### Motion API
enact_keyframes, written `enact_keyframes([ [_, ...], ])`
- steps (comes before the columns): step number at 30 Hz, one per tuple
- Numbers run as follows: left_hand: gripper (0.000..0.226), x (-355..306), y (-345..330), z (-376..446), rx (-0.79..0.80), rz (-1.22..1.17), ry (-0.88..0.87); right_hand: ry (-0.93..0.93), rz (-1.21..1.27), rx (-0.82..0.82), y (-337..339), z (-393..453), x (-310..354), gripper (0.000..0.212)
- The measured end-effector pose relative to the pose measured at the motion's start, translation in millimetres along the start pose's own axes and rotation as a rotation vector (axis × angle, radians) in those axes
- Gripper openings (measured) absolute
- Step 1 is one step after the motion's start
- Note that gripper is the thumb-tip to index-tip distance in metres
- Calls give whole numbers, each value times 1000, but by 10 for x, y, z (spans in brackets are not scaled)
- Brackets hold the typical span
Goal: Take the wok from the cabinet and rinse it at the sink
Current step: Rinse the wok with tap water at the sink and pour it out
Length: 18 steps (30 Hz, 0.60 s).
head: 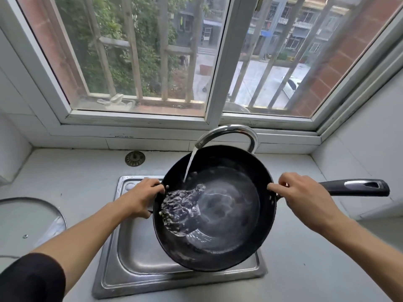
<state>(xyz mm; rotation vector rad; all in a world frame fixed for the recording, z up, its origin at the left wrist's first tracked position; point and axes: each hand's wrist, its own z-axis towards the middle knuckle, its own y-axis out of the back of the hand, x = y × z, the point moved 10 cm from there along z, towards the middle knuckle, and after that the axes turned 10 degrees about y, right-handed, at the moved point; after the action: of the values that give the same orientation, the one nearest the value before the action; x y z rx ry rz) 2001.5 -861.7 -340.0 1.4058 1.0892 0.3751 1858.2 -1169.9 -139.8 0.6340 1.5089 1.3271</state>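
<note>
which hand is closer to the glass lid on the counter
Left. The left hand grips the wok at its left rim, on the side facing the glass lid. The right hand holds the wok's right rim by the long handle, on the far side from the lid.

The wok (218, 205) is above the sink (139, 258), under the tap (229, 134), with one hand (141, 197) at its left rim, the other hand (305, 199) at its right, and a lid (28, 216) on the counter (305, 269) far left.
</note>
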Motion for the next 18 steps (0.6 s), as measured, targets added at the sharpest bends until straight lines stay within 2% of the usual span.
enact_keyframes([
  [7,74,-60,-31,139,-46,-10,-28,-4,-59,-2,324,14,62,58],
  [14,73,-155,-125,175,-59,-60,-62,-11,-115,25,416,-17,151,61],
  [18,76,-219,-158,208,-82,12,-69,-35,-120,59,314,-54,129,62],
])
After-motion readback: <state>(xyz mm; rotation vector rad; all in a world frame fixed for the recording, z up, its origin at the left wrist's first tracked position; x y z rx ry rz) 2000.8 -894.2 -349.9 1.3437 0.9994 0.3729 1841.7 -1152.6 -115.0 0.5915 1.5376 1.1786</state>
